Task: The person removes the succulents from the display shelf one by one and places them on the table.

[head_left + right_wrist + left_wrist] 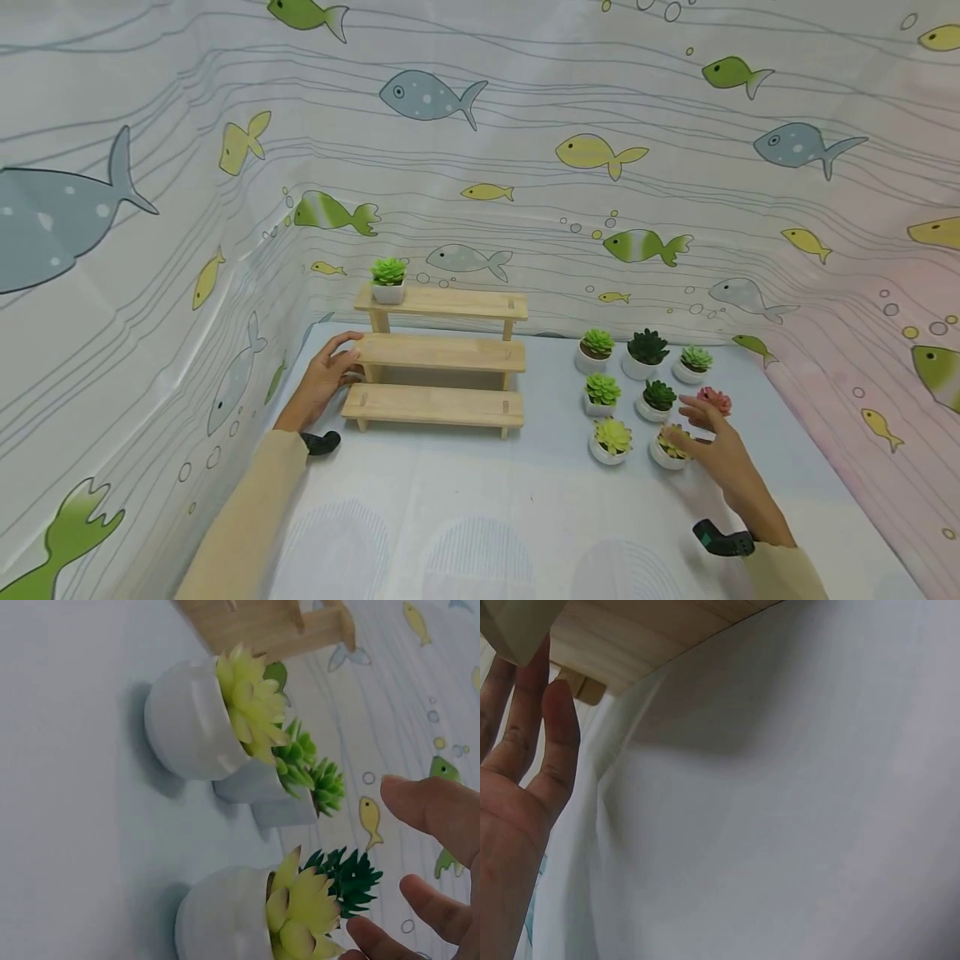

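My left hand [324, 379] holds the left end of a three-tier wooden stand [442, 352] at its middle shelf. In the left wrist view, its fingers [560, 724] reach up behind a wooden edge of the stand. A bright green succulent in a white pot [388, 282] stands at the left of the top shelf. Over at the right, my right hand [716, 450] hovers by a yellow-green succulent in a round white pot [670, 450]. Its fingers [435, 806] are spread and loosely bent in the right wrist view, with nothing between them.
Several more potted succulents stand in rows here: a yellow-green one [611, 440], a dark green one [645, 354], a light green one [693, 363] and a pink-red one [714, 401] partly behind my right hand. A fish-patterned cloth [540, 208] forms walls around the pale tabletop [480, 492].
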The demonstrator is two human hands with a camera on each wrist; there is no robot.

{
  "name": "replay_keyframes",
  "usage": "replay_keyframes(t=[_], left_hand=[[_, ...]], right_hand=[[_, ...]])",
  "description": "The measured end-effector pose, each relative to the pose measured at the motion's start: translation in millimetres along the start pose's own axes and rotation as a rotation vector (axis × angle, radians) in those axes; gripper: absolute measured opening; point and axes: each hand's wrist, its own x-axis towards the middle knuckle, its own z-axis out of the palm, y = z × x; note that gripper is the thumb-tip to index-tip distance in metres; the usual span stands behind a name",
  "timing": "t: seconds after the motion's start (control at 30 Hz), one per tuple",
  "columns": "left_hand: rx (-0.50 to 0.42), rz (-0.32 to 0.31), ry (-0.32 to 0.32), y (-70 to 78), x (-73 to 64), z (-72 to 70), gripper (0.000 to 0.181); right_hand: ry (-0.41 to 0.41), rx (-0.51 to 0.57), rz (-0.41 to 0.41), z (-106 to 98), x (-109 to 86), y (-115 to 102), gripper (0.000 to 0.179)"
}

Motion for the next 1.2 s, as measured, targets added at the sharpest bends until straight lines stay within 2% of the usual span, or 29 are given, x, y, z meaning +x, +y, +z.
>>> replay_keyframes(t=[0.2, 0.37, 0.57, 0.77, 0.9, 1.2], left_hand=[[-0.005, -0.006, 0.000, 2.7, -1.7, 0.9, 0.048], [0.011, -0.011, 0.016, -10.3, 3.7, -5.1, 0.048], [0.015, 0.012, 0.020, -20.8, 8.4, -8.8, 0.047], [0.040, 0.035, 0.017, -21.6, 7.1, -7.7, 0.047], [0.042, 0.043, 0.005, -19.4, 6.5, -6.4, 0.047], [0.012, 0.019, 0.016, -17.1, 4.3, -4.3, 0.047]], right_hand=[[0.021, 0.010, 0.002, -2, 5.9, -10, 0.088], [0.036, 0.017, -0.017, -4, 9.3, -16, 0.085], [0.058, 0.011, -0.086, -3, 16.3, -26, 0.082], [0.039, 0.038, -0.149, 3, 24.4, -45, 0.079], [0.027, 0.096, -0.169, 10, 31.1, -53, 0.074], [-0.042, 0.176, -0.221, 27, 48.2, -65, 0.066]])
